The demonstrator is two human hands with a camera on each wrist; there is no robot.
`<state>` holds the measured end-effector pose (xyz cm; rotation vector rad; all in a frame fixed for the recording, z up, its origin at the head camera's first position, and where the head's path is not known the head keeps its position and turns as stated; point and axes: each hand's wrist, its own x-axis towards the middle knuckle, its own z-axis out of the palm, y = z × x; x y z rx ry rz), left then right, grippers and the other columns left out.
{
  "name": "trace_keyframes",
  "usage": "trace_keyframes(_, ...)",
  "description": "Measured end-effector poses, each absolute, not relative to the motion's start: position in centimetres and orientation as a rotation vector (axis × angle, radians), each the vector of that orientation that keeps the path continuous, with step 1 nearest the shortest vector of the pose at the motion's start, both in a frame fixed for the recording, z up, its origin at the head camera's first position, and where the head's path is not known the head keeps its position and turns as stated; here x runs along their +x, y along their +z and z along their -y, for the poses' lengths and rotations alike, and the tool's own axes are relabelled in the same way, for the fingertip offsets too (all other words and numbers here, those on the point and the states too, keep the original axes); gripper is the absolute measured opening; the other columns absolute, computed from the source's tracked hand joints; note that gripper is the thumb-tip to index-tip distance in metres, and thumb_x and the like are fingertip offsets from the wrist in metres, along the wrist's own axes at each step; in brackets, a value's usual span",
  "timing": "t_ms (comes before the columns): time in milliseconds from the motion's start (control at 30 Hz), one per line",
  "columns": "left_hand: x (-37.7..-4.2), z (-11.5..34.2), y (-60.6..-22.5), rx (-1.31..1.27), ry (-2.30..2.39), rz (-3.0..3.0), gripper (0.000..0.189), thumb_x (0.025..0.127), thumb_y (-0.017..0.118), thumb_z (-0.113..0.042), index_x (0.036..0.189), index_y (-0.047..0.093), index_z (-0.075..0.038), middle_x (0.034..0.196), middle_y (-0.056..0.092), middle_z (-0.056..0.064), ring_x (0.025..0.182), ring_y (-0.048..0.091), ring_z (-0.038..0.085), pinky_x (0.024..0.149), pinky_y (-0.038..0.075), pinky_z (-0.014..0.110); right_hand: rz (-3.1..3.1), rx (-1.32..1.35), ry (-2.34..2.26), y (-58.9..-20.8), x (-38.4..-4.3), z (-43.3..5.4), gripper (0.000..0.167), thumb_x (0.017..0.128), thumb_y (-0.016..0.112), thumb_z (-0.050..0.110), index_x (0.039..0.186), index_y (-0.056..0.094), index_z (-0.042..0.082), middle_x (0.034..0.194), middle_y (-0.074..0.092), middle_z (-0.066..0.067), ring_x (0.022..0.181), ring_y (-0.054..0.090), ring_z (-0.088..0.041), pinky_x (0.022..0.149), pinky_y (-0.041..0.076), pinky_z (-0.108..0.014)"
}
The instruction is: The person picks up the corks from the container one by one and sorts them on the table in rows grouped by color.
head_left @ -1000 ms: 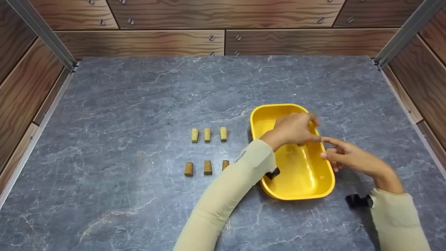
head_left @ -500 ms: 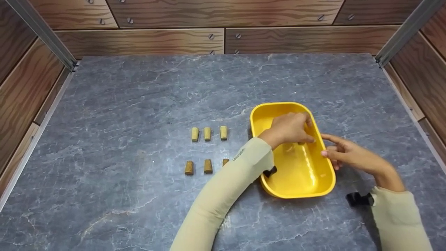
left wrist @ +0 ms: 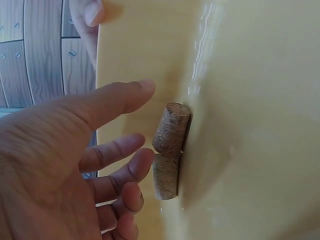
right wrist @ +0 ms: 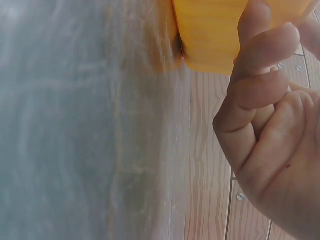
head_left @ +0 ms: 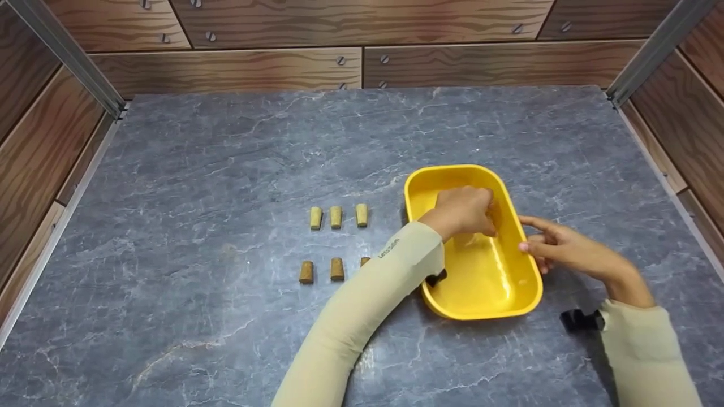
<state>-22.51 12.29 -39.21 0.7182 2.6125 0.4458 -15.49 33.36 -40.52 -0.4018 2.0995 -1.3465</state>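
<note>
My left hand (head_left: pixel 464 209) reaches inside a yellow tub (head_left: pixel 481 294), its fingers loosely bent and holding nothing. In the left wrist view, two corks, a brown cork (left wrist: pixel 171 127) and a paler cork (left wrist: pixel 166 177), lie end to end on the tub's floor near its side wall, just beyond the fingertips. My right hand (head_left: pixel 577 254) holds the tub's right rim, thumb over the edge and the other fingers outside. From the right wrist, those fingers (right wrist: pixel 265 45) show curled against the tub's outer side. In the head view the left hand hides both corks in the tub.
Left of the tub lie three pale corks (head_left: pixel 336 217) in a row. Nearer is a row of three darker corks (head_left: pixel 337 269), the last partly covered by the left sleeve (head_left: pixel 362 294). Wood-patterned walls (head_left: pixel 226 70) border the grey marbled table (head_left: pixel 198 169).
My left hand has moved left, away from the right rim and from the right hand's fingertips, staying inside the tub. The right hand keeps its hold on the rim.
</note>
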Motion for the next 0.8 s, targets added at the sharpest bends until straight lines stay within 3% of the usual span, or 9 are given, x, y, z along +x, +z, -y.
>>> trace_keyframes(133,-22.6,-12.3,-39.4,0.739,0.403,-2.622,0.021,0.081,0.075,-0.041,0.094,0.067,-0.027,0.084,0.062,-0.011,0.08,0.054,0.009,0.073,0.043,0.03,-2.108,-0.405,-1.347,-40.6,-15.5,-33.3,0.065,0.101,0.047,0.015,0.147,0.01,-0.012,0.079,0.063,0.009,0.06,0.051,-0.004,0.059,0.048,-0.024)
trace_keyframes(300,-22.5,-12.7,-39.5,0.753,0.345,-2.642,0.014,0.082,0.075,-0.038,0.095,0.073,-0.033,0.09,0.067,-0.012,0.083,0.056,0.009,0.074,0.045,0.03,-2.108,-0.396,-1.359,-40.7,-15.4,-33.2,0.064,0.101,0.048,0.014,0.147,0.011,-0.012,0.079,0.063,0.009,0.06,0.051,-0.004,0.058,0.047,-0.024)
trace_keyframes(467,-22.3,-13.3,-39.6,0.771,0.233,-2.687,0.011,0.085,0.071,-0.033,0.095,0.071,-0.03,0.089,0.066,-0.009,0.08,0.057,0.011,0.071,0.047,0.03,-2.108,-0.39,-1.361,-40.6,-15.4,-33.3,0.064,0.101,0.048,0.014,0.147,0.011,-0.011,0.078,0.063,0.008,0.06,0.051,-0.004,0.058,0.047,-0.024)
trace_keyframes(800,-22.0,-13.4,-39.4,0.824,0.199,-2.738,0.005,0.083,0.065,-0.024,0.079,0.062,-0.023,0.083,0.064,-0.006,0.073,0.056,0.012,0.065,0.047,0.03,-2.104,-0.413,-1.37,-40.6,-15.4,-33.3,0.063,0.101,0.048,0.012,0.147,0.012,-0.012,0.077,0.062,0.008,0.06,0.052,-0.005,0.057,0.047,-0.025)
